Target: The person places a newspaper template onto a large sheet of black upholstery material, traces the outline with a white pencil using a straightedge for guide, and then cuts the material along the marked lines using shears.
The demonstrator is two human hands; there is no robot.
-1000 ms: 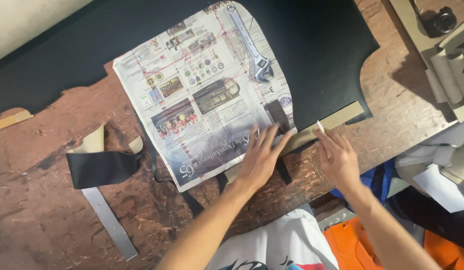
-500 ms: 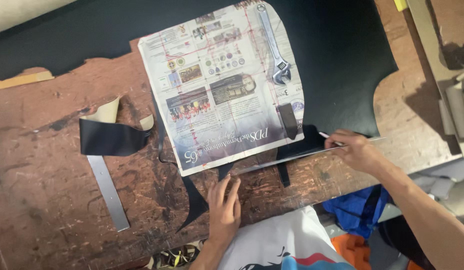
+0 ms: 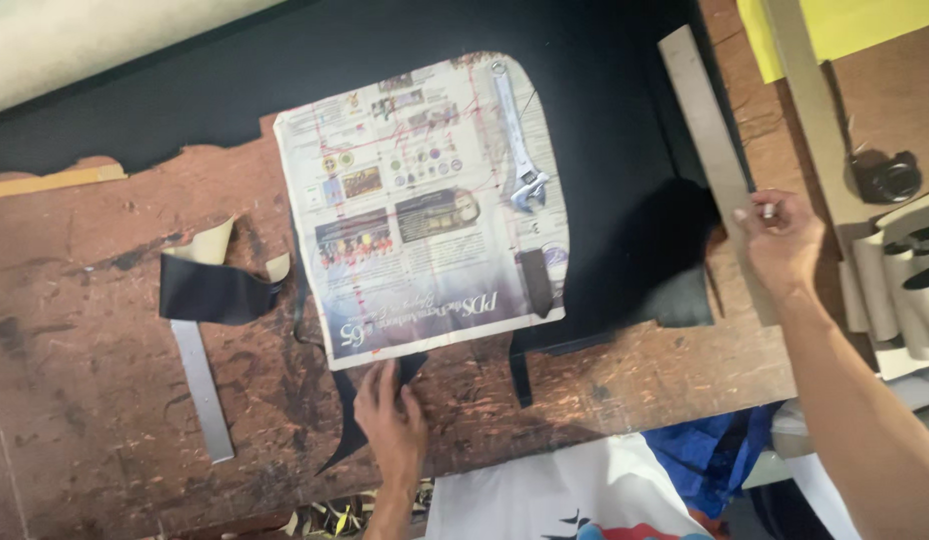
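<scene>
Our left hand lies flat and spread on the worn wooden worktop, fingers pressing a pointed scrap of black material just below the lower edge of the newspaper pattern. Our right hand is well apart, out at the right, its grip pinched on the long metal ruler. The ruler's long axis runs up and slightly left from that hand, beside the edge of the black sheet. An adjustable wrench rests on the newspaper. A shorter metal strip lies at the left, nearer the left hand, under a curled black offcut.
</scene>
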